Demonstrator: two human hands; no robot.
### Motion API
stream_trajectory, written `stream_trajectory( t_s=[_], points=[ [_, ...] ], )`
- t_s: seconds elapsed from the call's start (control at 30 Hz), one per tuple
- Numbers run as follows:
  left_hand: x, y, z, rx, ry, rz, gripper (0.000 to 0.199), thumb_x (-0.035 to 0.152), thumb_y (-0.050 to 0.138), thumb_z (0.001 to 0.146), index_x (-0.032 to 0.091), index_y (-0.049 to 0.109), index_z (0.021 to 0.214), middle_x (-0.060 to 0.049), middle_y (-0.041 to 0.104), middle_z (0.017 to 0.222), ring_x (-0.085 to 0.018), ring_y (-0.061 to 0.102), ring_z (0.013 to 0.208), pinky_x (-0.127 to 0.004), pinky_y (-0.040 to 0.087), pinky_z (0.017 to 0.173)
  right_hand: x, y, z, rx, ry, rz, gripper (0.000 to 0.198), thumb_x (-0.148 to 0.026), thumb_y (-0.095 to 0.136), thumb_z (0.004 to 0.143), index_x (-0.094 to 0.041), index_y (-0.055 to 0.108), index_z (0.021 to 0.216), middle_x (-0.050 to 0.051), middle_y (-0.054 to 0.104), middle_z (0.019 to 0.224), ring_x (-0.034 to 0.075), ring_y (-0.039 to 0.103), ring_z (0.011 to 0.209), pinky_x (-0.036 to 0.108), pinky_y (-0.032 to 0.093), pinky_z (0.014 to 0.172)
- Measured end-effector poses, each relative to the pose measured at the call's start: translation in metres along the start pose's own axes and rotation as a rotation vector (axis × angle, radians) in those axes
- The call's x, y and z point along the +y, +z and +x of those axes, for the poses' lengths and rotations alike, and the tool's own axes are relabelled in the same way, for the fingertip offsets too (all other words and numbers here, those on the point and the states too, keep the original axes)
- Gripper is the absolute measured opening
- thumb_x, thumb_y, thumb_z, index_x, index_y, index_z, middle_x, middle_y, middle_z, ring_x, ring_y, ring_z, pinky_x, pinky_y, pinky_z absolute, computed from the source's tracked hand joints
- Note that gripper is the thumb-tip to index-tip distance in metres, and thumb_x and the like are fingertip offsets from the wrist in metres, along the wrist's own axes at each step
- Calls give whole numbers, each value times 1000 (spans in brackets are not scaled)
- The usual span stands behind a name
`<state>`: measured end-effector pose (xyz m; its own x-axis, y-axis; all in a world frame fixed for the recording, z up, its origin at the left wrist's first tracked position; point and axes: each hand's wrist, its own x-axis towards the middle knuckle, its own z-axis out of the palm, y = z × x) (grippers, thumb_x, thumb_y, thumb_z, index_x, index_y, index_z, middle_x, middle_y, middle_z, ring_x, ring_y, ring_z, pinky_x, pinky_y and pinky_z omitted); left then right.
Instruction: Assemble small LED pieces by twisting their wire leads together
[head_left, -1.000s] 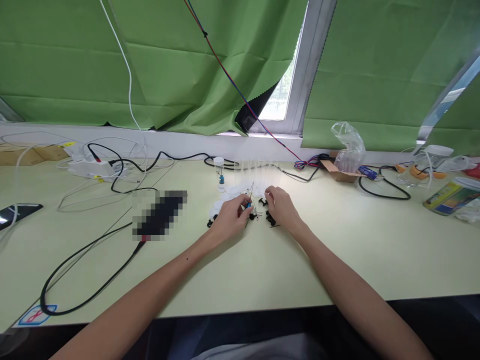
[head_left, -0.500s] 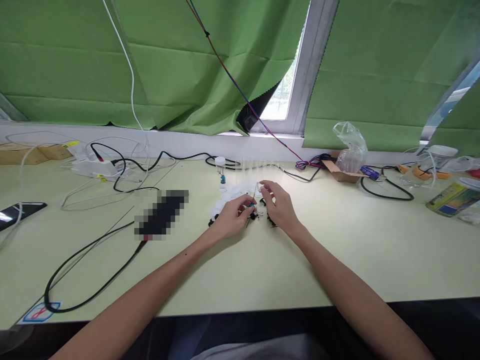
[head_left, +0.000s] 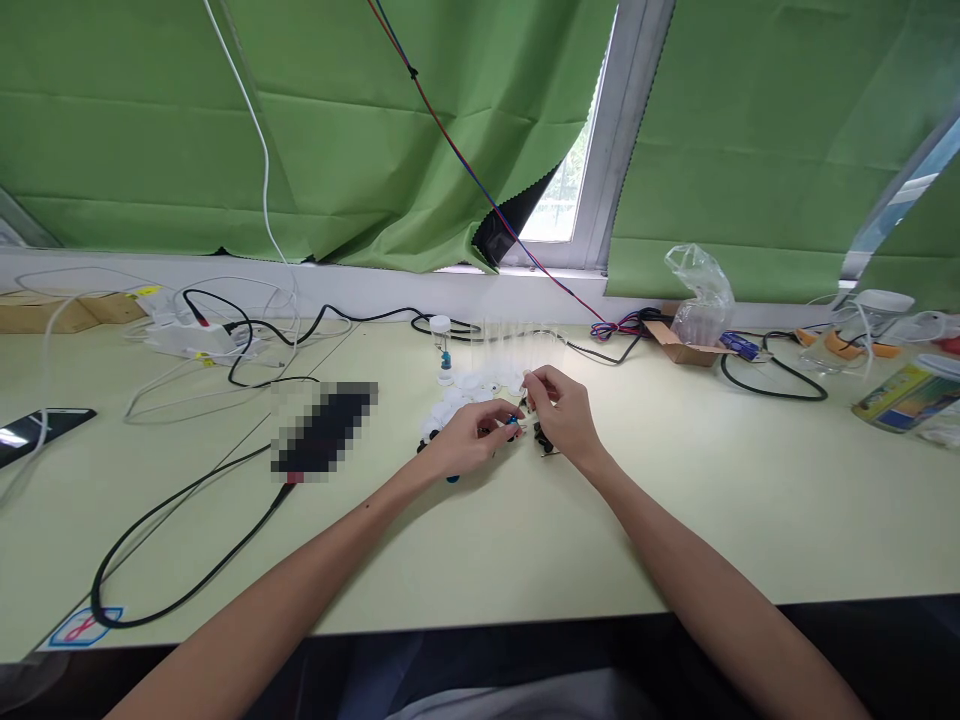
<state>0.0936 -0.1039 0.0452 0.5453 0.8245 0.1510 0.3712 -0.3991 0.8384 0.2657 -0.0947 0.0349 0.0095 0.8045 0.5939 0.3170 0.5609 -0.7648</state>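
My left hand (head_left: pixel 469 437) is closed, pinching a small blue component with wire leads (head_left: pixel 513 426) between thumb and fingertips. Just to its right, my right hand (head_left: pixel 564 412) is closed too, its thumb and forefinger pinched on a thin wire lead that seems to run up from the blue piece. Beneath the right palm lie small dark parts (head_left: pixel 543 438), partly covered. White round caps (head_left: pixel 471 382) are scattered behind the left hand, and a blue round piece (head_left: pixel 452 478) shows below the left wrist.
Clear tubes (head_left: pixel 517 345) stand behind my hands. Left of them is a white-capped vial (head_left: pixel 441 350) with a blue part inside. A blurred dark device (head_left: pixel 324 428) with a black cable lies to the left. Toward the right are an open cardboard box (head_left: pixel 686 350) and a labelled jar (head_left: pixel 911 395).
My right hand has come closer to the left, its fingers now pinched together lower on the wire. The blue component has shifted slightly right and is more exposed. A blue piece now shows below the left wrist.
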Motion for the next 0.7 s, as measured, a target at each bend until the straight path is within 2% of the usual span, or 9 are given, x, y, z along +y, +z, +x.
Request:
stream_trajectory(
  t_s=[0.17, 0.3, 0.5, 0.7],
  points=[
    [-5, 1, 1, 45, 13, 73, 35, 42, 59, 80, 21, 67, 107, -4, 67, 90, -14, 55, 68, -28, 46, 61, -4, 0, -1, 11, 4, 13, 29, -40, 49, 93, -19, 57, 73, -2, 52, 61, 11, 50, 56, 24, 43, 58],
    [-7, 4, 1, 98, 11, 100, 32, 43, 58, 82, 22, 66, 104, -4, 69, 98, -14, 58, 66, -27, 47, 59, -4, 1, -2, 29, 3, 23, 28, -39, 50, 92, -20, 57, 73, -3, 51, 60, 11, 49, 55, 24, 43, 58],
    [-9, 1, 3, 296, 23, 247, 25, 41, 51, 87, 21, 65, 95, -2, 70, 93, -12, 58, 62, -26, 48, 58, -3, 2, -2, 43, 8, 38, 23, -38, 53, 90, -20, 59, 78, -2, 55, 63, 11, 50, 57, 25, 44, 58],
    [-13, -12, 8, 405, 97, 338, 23, 39, 51, 88, 21, 64, 93, -3, 69, 98, -14, 61, 69, -27, 50, 62, -7, 3, -2, 39, 31, 80, 20, -39, 53, 90, -20, 59, 85, 0, 58, 68, 13, 55, 61, 25, 46, 58]
  ],
)
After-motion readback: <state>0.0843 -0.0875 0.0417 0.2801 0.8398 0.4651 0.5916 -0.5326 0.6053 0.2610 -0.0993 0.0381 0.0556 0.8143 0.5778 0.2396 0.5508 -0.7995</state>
